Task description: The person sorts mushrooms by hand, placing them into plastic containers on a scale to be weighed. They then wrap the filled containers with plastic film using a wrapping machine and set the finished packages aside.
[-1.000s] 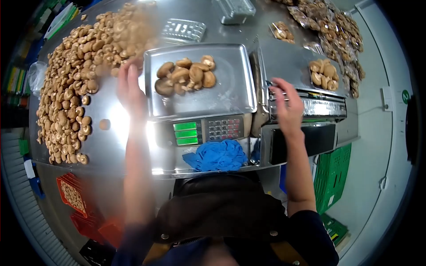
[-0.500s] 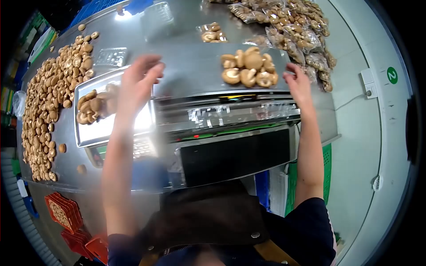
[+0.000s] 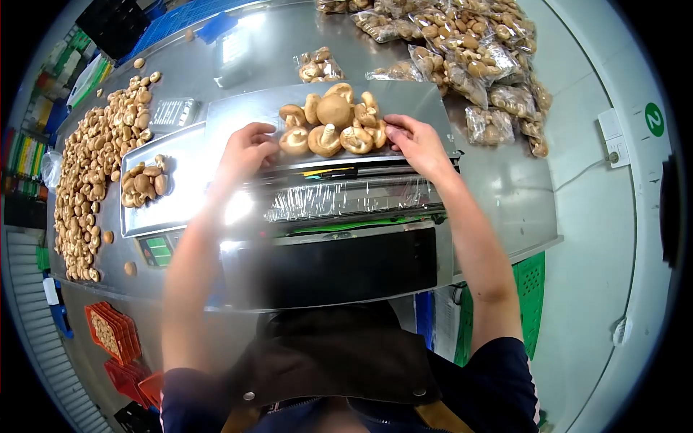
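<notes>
Right hand [image 3: 420,144] moved beside mushrooms [image 3: 334,112]; tray [image 3: 184,166] holds others [image 3: 144,183]

Bare hands, centre of frame: 2, left hand [image 3: 249,150] and right hand [image 3: 419,144]. Brown-capped mushrooms clustered between them [image 3: 334,112]: at least 9; overlap hides the exact count. Silver rectangular metal pan [image 3: 186,189], left of centre: 1. Loose brown mushroom heap [image 3: 90,173], far left: 1, pieces uncountable. Round green "2" sign [image 3: 655,119], right: 1.

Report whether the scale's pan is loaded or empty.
Loaded: a small heap of shiitake mushrooms lies on the steel pan.
</notes>
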Demonstrator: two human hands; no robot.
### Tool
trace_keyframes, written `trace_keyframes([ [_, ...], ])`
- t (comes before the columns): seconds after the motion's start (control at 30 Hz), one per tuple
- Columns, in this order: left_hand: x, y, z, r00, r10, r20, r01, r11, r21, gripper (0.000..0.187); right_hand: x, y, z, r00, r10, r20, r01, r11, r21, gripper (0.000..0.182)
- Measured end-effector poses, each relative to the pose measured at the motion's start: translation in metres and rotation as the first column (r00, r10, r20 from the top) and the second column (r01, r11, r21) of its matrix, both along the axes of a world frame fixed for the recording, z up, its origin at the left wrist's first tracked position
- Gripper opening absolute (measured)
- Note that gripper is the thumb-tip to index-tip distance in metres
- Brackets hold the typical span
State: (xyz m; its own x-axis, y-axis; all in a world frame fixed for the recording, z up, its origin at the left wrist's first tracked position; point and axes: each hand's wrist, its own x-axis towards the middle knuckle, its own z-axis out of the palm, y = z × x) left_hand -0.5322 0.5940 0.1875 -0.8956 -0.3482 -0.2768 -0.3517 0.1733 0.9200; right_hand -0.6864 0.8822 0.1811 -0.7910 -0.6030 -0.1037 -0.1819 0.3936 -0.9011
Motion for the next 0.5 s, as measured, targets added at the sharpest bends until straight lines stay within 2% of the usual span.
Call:
trace_keyframes([
  [0.07, 0.035, -0.009, 0.001, 0.982, -0.120, -0.147, 0.070, 0.950, -0.305, 0.037, 0.007, 0.024, 0.013, 0.958, 0.105, -0.265, -0.111, 0.994, -0.007, 0.034],
  [0.1, 0.058, -0.016, 0.009, 0.962, -0.258, -0.094, 0.157, 0.799, -0.580, 0.039, 0.007, 0.045, 0.020, 0.835, 0.208, -0.509, -0.173, 0.978, 0.116, 0.036],
  [0.13, 0.077, -0.021, 0.020, 0.930, -0.368, 0.000, 0.223, 0.563, -0.796, 0.042, 0.007, 0.064, 0.025, 0.641, 0.316, -0.700, -0.197, 0.949, 0.248, 0.040],
  [0.23, 0.108, -0.024, 0.039, 0.797, -0.591, 0.127, 0.249, 0.130, -0.960, 0.047, 0.006, 0.097, 0.039, 0.448, 0.680, -0.581, -0.316, 0.728, 0.608, 0.045],
  [0.27, 0.108, -0.024, 0.037, 0.793, -0.575, 0.201, 0.281, 0.052, -0.958, 0.048, 0.008, 0.094, 0.037, 0.418, 0.703, -0.576, -0.337, 0.709, 0.620, 0.047],
  [0.33, 0.090, -0.010, 0.041, 0.765, -0.602, 0.230, 0.282, -0.009, -0.959, 0.047, 0.007, 0.082, 0.035, 0.345, 0.742, -0.575, -0.365, 0.671, 0.646, 0.049],
  [0.37, 0.081, -0.003, 0.039, 0.733, -0.641, 0.229, 0.303, 0.007, -0.953, 0.043, 0.009, 0.075, 0.028, 0.396, 0.702, -0.592, -0.428, 0.712, 0.557, 0.042],
  [0.4, 0.078, -0.003, 0.027, 0.715, -0.698, 0.043, 0.212, 0.157, -0.965, 0.035, 0.011, 0.077, 0.018, 0.477, 0.637, -0.606, -0.448, 0.769, 0.456, 0.039],
  [0.47, 0.093, 0.001, 0.032, 0.791, -0.612, 0.021, 0.239, 0.277, -0.931, 0.026, 0.017, 0.092, 0.003, 0.631, 0.496, -0.597, -0.449, 0.861, 0.240, 0.032],
  [0.5, 0.112, -0.016, 0.011, 0.759, -0.608, -0.231, 0.113, 0.473, -0.874, 0.022, 0.027, 0.108, 0.008, 0.693, 0.445, -0.567, -0.445, 0.883, 0.150, 0.023],
])
